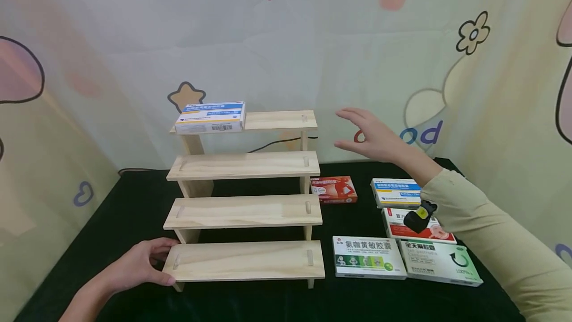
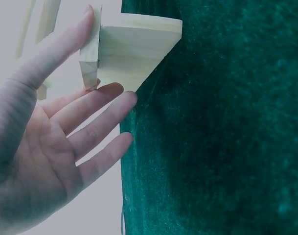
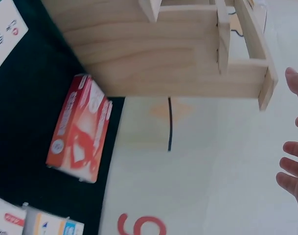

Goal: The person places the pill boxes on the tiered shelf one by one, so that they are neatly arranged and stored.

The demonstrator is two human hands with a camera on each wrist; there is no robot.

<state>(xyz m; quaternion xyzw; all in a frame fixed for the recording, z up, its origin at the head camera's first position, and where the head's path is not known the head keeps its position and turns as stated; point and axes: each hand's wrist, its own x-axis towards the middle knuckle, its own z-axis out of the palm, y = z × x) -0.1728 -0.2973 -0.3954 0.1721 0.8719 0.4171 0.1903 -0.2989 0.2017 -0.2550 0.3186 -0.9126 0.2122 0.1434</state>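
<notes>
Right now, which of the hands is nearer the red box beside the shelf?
Right. The right hand is raised higher than the red box, to its right; the left hand is across the shelf, touching its bottom left end.

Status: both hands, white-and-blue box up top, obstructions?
Left hand touching bottom step of pale wooden four-step stand. Right hand empty, beside top step. White-and-blue rectangular cardboard box on top step's left end. No obstruction seen.

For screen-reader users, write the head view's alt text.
A left hand holds a four-tier wooden stand by its lowest tier; the empty right hand is raised beside it. One box sits on its top tier, five more on dark cloth at right.
</notes>
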